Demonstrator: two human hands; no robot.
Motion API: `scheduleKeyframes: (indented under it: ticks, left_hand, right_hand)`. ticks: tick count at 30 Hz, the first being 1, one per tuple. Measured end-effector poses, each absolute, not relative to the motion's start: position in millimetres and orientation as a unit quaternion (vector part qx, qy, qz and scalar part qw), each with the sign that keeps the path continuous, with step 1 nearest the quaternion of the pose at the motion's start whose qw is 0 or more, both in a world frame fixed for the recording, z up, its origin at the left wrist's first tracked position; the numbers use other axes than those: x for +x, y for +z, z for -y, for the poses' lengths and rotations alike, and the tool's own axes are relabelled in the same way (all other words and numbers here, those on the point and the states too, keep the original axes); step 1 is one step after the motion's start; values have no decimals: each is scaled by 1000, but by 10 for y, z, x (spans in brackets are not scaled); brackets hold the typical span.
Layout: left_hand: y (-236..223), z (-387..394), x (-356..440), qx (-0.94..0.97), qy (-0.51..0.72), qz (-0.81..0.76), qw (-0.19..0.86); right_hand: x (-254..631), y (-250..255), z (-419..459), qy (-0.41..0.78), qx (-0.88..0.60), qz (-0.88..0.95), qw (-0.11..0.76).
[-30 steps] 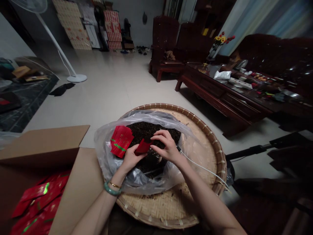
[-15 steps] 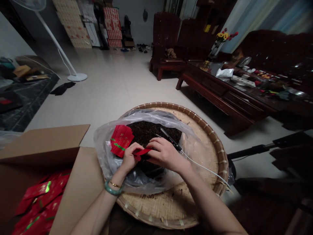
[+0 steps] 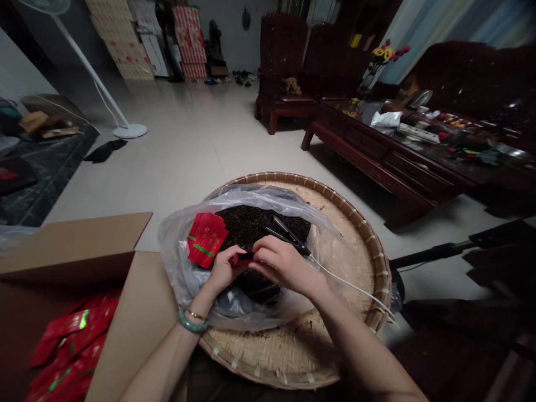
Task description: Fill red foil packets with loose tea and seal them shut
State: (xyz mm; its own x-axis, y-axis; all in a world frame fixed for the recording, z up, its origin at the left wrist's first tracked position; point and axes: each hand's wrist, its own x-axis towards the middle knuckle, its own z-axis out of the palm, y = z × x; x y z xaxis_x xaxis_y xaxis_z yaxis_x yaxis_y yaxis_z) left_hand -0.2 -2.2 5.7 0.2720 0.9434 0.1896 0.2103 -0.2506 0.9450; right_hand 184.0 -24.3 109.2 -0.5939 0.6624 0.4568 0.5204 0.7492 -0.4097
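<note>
My left hand (image 3: 225, 271) and my right hand (image 3: 281, 263) pinch a small red packet (image 3: 244, 259) between them, and a dark gap shows along its upper edge. Under the hands lies a heap of dark loose tea leaves (image 3: 245, 219) in a clear plastic bag (image 3: 170, 234). To the left of my left hand, a fanned pile of red packets (image 3: 207, 237) with green bands rests on the leaves. Just behind my right hand is a black two-armed tool (image 3: 288, 233), its arms apart, with a white cord; it resembles a hair straightener.
The bag stands on a round woven bamboo tray (image 3: 364, 301). At the left, an open cardboard box (image 3: 138, 318) holds several filled-looking red packets (image 3: 67, 349). A white fan stand (image 3: 130, 131) and a dark wooden table (image 3: 377, 153) are farther off. A black pole (image 3: 435, 254) juts in from the right.
The red packet has tilted, and its upper edge now shows a dark gap between my fingers. My hands remain in nearly the same place. The view has shifted slightly.
</note>
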Motion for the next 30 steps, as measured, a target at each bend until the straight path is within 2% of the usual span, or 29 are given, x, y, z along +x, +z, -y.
scheduleKeyframes:
  ticks: [4, 7, 10, 13, 18, 21, 25, 30]
  left_hand:
    - [29, 54, 22, 654, 338, -438, 516]
    - [72, 86, 33, 629, 285, -436, 578]
    - [134, 97, 28, 589, 251, -429, 637]
    - [172, 88, 18, 568, 243, -425, 661]
    - [178, 74, 27, 533, 289, -405, 684]
    - [184, 77, 38, 491, 286, -405, 716]
    - [200, 81, 41, 481, 285, -433, 707]
    - [183, 83, 51, 499, 279, -451, 686]
  right_hand:
    - [1838, 908, 126, 246, -465, 763, 377]
    - [1850, 722, 15, 363, -534, 682, 344]
    - [1889, 609, -72, 521, -542, 570, 333]
    - [1921, 599, -112, 587, -519, 511, 354]
    - [1872, 594, -90, 589, -505, 498, 388]
    - [1819, 532, -62, 582, -500, 519, 376]
    - [1808, 471, -61, 563, -505, 545, 362]
    - [1790, 491, -63, 463, -517, 616, 373]
